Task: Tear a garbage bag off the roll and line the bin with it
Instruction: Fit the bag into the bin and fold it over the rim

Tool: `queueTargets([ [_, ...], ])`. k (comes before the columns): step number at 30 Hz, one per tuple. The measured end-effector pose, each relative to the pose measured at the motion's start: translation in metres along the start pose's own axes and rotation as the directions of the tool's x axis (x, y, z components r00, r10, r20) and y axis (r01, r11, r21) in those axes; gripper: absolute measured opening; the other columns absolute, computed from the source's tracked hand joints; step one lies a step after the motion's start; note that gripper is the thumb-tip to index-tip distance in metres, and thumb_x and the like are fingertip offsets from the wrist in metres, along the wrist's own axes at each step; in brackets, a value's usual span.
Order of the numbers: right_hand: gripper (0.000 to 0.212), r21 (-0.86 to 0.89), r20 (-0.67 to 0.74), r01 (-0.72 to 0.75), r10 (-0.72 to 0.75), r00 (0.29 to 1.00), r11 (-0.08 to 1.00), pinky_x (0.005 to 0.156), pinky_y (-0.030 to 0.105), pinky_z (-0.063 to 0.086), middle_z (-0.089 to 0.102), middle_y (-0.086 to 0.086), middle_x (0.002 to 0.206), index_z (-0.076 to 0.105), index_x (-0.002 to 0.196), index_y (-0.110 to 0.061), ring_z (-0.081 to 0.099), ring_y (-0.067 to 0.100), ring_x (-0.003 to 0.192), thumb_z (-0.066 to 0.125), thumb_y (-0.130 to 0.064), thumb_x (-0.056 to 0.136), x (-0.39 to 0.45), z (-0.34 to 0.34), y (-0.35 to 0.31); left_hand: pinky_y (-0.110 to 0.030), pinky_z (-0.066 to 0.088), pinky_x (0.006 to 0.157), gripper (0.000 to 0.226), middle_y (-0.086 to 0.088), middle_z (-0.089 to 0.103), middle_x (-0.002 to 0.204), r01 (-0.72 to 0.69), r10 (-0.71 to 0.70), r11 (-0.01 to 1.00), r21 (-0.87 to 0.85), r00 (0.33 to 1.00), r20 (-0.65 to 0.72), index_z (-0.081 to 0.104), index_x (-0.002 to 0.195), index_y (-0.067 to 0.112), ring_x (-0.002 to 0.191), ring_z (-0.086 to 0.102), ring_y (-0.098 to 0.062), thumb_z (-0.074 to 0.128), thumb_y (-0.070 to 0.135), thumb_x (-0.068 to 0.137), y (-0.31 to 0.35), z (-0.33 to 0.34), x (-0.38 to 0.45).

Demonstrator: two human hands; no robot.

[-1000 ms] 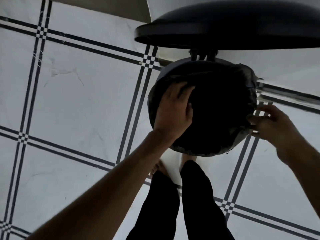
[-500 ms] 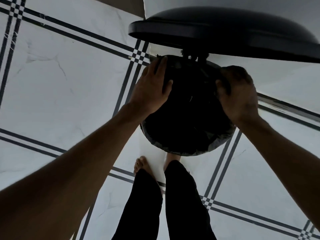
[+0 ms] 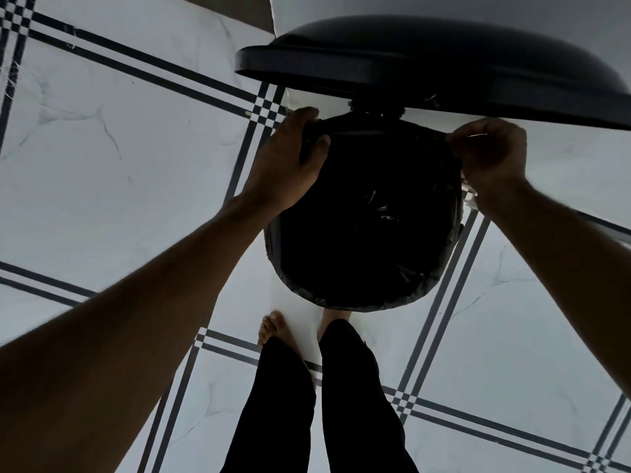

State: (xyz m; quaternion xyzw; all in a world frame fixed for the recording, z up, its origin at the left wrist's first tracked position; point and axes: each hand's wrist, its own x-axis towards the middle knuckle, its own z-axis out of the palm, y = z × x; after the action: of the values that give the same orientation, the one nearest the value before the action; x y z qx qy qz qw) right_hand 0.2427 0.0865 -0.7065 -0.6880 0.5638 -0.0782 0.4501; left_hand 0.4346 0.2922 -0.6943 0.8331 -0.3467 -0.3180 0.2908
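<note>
A round dark bin [image 3: 450, 268] stands on the tiled floor in front of my feet, its black lid [image 3: 426, 68] raised upright behind it. A black garbage bag [image 3: 368, 233] fills the bin's opening, and its edge is folded over the near rim. My left hand [image 3: 290, 162] grips the bag's edge at the far left of the rim, thumb inside. My right hand [image 3: 488, 151] pinches the bag's edge at the far right of the rim. The roll is not in view.
The floor [image 3: 119, 165] is white marble-look tile with dark double lines. My bare feet [image 3: 273, 327] and black trouser legs stand right against the bin's near side. A white wall [image 3: 563, 158] rises behind the lid.
Both hands have moved to the far part of the rim, by the hinge, and now spread apart to its left and right sides. The view has shifted closer.
</note>
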Motion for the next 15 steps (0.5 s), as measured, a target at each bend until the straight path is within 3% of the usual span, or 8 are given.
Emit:
queueTargets([
  [3,0.024,0.243,0.075,-0.158,0.144,0.987,0.957,0.06,0.025,0.048,0.063,0.004,0.068,0.062,0.07,-0.014,0.058,0.015,0.063,0.054,0.007,0.079,0.004,-0.002,-0.004,-0.027,0.045,0.087,0.048,0.004,0.062,0.115,0.081,-0.08,0.99,-0.116,0.997,0.011,0.052,0.132,0.018,0.104,0.059,-0.012,0.042,0.046,0.095,-0.002,0.003,0.005],
  [6,0.036,0.097,0.189,-0.194,0.173,0.967,0.976,0.045,0.022,0.037,0.068,0.005,0.067,0.065,0.072,-0.018,0.055,0.015,0.052,0.058,0.017,0.079,0.006,-0.003,0.005,-0.036,0.051,0.092,0.041,0.002,0.069,0.104,0.181,-0.202,0.929,-0.324,0.979,-0.03,0.064,0.116,0.018,0.099,0.064,-0.014,0.043,0.047,0.095,-0.002,0.003,0.008],
  [8,0.041,0.07,0.266,-0.226,0.2,0.943,0.972,0.041,0.02,0.035,0.068,0.004,0.066,0.066,0.075,-0.019,0.053,0.014,0.046,0.054,0.02,0.081,0.006,-0.006,0.01,-0.032,0.052,0.088,0.033,0.004,0.072,0.091,0.226,-0.259,0.866,-0.447,0.966,-0.013,0.071,0.095,0.024,0.092,0.067,-0.012,0.043,0.04,0.101,-0.001,0.0,0.008],
  [11,0.043,0.118,0.368,-0.251,0.193,0.91,0.961,0.044,0.021,0.044,0.069,-0.003,0.063,0.068,0.082,-0.02,0.059,0.011,0.049,0.047,0.017,0.089,0.003,-0.01,0.013,-0.027,0.05,0.078,0.037,0.014,0.069,0.072,0.325,-0.358,0.78,-0.535,0.933,0.046,0.072,0.075,0.035,0.08,0.066,-0.008,0.046,0.044,0.099,-0.002,-0.007,0.003],
  [15,0.038,0.148,0.415,-0.247,0.166,0.894,0.958,0.053,0.021,0.05,0.07,-0.009,0.067,0.068,0.085,-0.018,0.063,0.008,0.06,0.048,0.013,0.092,-0.016,-0.02,0.02,-0.023,0.049,0.072,0.035,0.01,0.066,0.073,0.347,-0.385,0.766,-0.542,0.922,0.046,0.068,0.081,0.028,0.073,0.063,-0.004,0.044,0.043,0.101,-0.005,-0.007,-0.008],
])
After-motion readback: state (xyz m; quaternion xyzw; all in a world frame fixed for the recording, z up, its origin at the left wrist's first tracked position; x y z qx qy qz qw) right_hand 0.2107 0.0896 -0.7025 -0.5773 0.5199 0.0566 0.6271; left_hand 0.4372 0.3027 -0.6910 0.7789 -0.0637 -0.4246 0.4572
